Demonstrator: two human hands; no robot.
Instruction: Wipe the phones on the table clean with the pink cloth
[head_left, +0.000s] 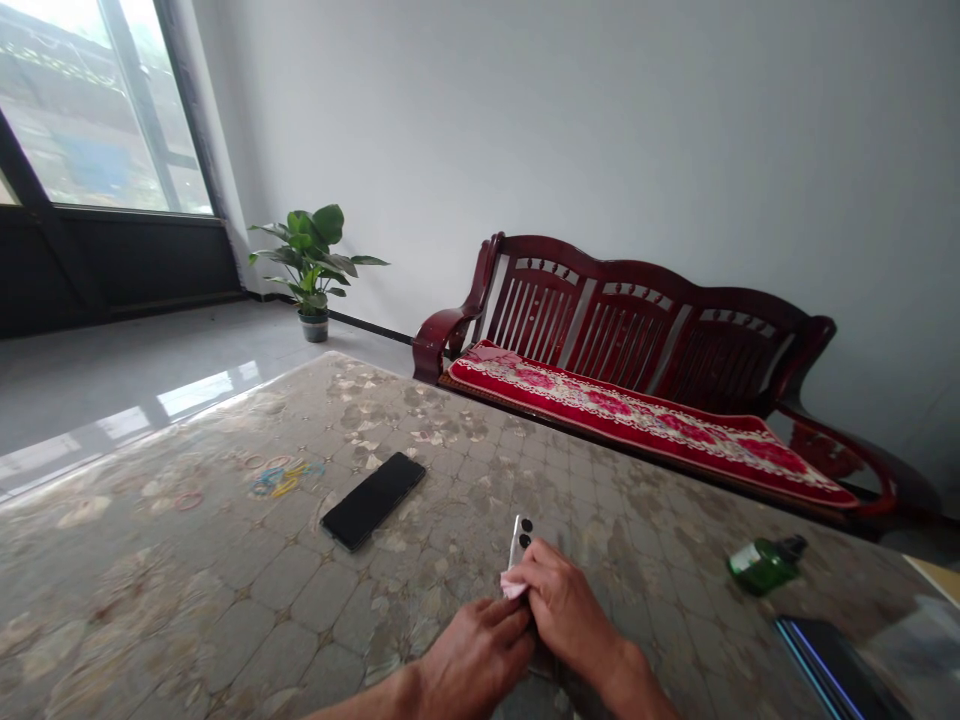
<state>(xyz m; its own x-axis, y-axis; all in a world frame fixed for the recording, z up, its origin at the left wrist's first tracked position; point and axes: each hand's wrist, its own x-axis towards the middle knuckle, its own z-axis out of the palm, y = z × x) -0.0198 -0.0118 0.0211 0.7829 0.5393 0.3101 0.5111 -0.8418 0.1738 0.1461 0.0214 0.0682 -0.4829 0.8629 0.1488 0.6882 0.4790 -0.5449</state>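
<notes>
Two hands are meeting near the front edge of the table (225, 560), a broad slab with a glossy, marbled pattern of beige and brown tiles. The left hand (476, 655) is lying low with its fingers (510, 622) curled inward against the right hand (566, 605), whose fingers are pinching a small pale pink cloth (513, 585) and pressing it onto a white phone (519, 540). That phone is slim and rectangular, with two dark round lenses at its far end; only this upper end is showing past the fingertips, the rest being covered by both hands. Whether the left fingers are actually gripping the phone's lower edge is hard to tell, though they seem to be closed around it.

Well apart to the left, a black phone (373, 500) is lying flat, smooth and shiny. Farther left, thin coloured rubber bands (281, 475) are lying scattered in loose loops. To the right, a small green bottle (765, 563) with a dark cap is resting on its side, and a dark flat device (832, 665) with a bright edge is sitting near the right corner. Wide bare table is lying open between these things. Beyond the far edge, a carved dark wooden bench (637, 320) is carrying a red flowered cushion (645, 415), and a leafy potted plant (311, 265) is standing by the wall.
</notes>
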